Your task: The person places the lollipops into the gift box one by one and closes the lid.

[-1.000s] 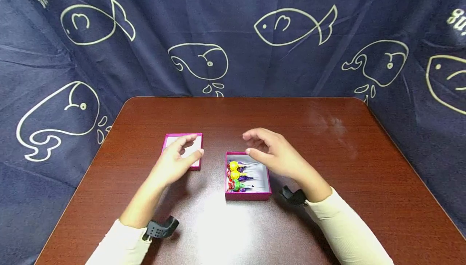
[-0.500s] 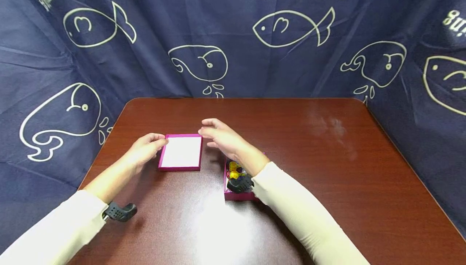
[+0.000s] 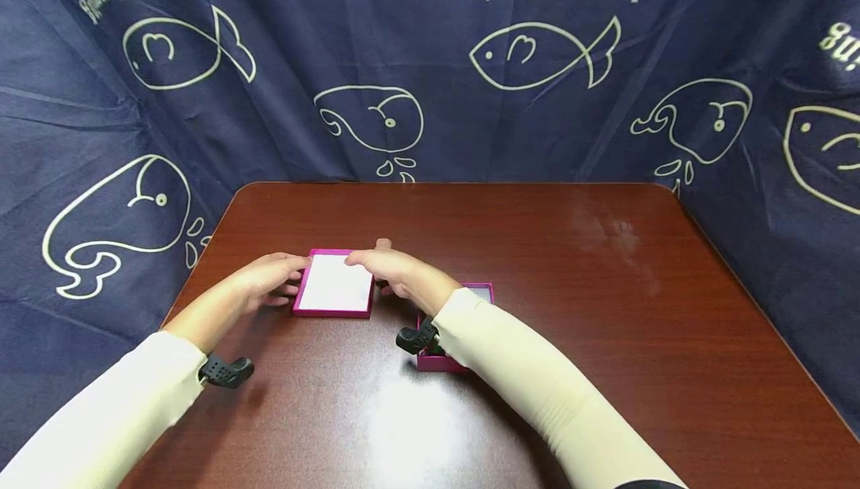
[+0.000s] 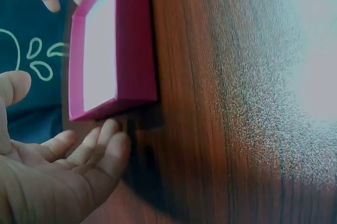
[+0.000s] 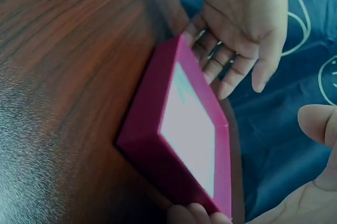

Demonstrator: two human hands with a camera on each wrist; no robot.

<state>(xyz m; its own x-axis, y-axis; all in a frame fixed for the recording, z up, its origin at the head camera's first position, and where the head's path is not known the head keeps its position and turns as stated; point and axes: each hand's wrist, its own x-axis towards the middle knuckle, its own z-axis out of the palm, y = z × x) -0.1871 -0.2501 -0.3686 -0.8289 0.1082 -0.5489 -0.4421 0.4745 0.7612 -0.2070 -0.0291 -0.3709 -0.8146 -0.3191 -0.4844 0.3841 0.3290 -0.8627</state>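
Observation:
A shallow magenta box lid (image 3: pixel 336 284), white inside, lies with its hollow side up on the table's left half. Along its left side is my left hand (image 3: pixel 269 281), fingers spread and relaxed, thumb near the upper left corner. On the opposite side my right hand (image 3: pixel 396 266) has its thumb over the rim and its fingers down outside the wall. The right wrist view shows those fingertips (image 5: pixel 195 213) right at the lid's wall, with the thumb held apart. A matching magenta box (image 3: pixel 443 363) sits under my right forearm, its contents mostly hidden.
Brown wooden table (image 3: pixel 571 287) with a bright glare patch near the front. A dark blue curtain (image 3: pixel 430 48) with white fish and whale drawings hangs behind and at both sides. Black wrist cameras (image 3: pixel 228 372) jut inward from both sleeves.
My left hand has moved left from over the lid to its left side. My right hand has swung left from above the box to the lid's right side, lowering onto it.

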